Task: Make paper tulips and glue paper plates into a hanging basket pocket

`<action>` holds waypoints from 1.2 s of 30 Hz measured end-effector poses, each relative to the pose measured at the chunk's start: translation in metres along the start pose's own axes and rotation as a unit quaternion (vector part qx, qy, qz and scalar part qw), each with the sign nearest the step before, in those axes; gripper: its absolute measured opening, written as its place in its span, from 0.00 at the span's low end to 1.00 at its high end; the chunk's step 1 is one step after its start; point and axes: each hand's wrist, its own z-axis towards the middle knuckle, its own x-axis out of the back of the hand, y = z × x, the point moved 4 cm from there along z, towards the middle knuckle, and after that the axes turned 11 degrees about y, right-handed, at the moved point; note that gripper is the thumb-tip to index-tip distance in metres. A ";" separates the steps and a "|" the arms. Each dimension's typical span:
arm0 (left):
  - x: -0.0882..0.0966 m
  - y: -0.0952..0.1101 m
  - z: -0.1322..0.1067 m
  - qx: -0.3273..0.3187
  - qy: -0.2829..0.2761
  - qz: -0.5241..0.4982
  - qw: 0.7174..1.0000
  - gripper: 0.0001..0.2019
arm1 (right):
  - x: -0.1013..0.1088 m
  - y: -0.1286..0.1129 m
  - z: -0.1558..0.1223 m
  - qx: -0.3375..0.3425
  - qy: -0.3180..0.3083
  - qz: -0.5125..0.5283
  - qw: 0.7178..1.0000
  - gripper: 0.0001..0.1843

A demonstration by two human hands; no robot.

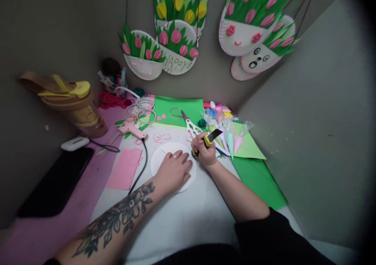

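My left hand [175, 170] lies with its fingers spread on a round white paper plate [158, 167], pressing it to the white table surface. Part of the plate is hidden under the palm. Closed in a fist, my right hand [205, 151] grips a yellow and black utility knife [212, 137] beside the plate's right edge. One dark end of the knife sticks out above the fist, and its lower end shows at the plate's rim. White-handled scissors [192, 129] lie just beyond my right hand.
A pink glue gun [133, 129] with a black cord, pink paper [125, 169] and metal rings [146, 116] lie left. Bags of coloured clay [229, 137] sit at right on green sheets [258, 178]. A cup [78, 112] and phone [57, 182] stand far left. Plate crafts [178, 63] hang behind.
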 end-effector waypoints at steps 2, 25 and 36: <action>0.000 0.000 0.000 0.003 -0.005 -0.003 1.000 0.14 | -0.001 0.000 0.002 0.011 0.006 0.014 1.000 0.19; 0.000 -0.001 0.002 -0.001 -0.007 -0.008 1.000 0.14 | -0.014 -0.009 0.024 0.042 -0.001 0.100 0.994 0.16; 0.001 -0.001 0.002 0.000 -0.011 -0.015 1.000 0.13 | -0.018 0.003 0.027 -0.008 0.008 0.067 0.998 0.21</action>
